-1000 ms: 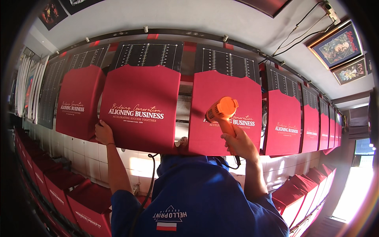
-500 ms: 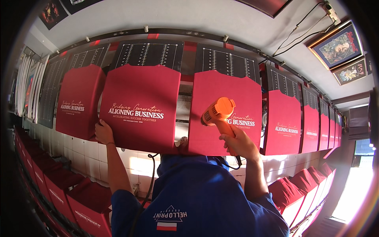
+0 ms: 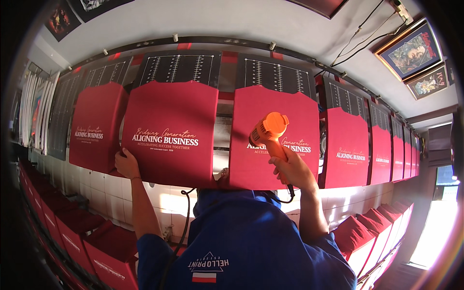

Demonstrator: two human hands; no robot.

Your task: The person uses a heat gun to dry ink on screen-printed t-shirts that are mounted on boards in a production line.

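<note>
My right hand (image 3: 296, 170) grips the handle of an orange heat gun (image 3: 274, 126). The heat gun is above a red T-shirt (image 3: 251, 171) stretched over a dark printing board, and covers part of its white print. To the left, my left hand (image 3: 127, 164) is at the near left corner of another board with a red T-shirt (image 3: 169, 111) and white lettering. Its thumb lies on the corner; the other fingers curl at the edge, partly hidden. A black cable (image 3: 185, 212) hangs beside my blue shirt.
More boards with red T-shirts (image 3: 344, 145) continue the row to both sides. A second row of red-covered boards (image 3: 108, 241) stands behind me. White-edged frames (image 3: 38, 108) lean at the far left. Framed pictures (image 3: 411, 50) and loose wires (image 3: 360, 31) are on the wall.
The heat gun and my right hand have shifted slightly away from me over the shirt. My left hand stays at the board's corner. The whole view has shifted a little.
</note>
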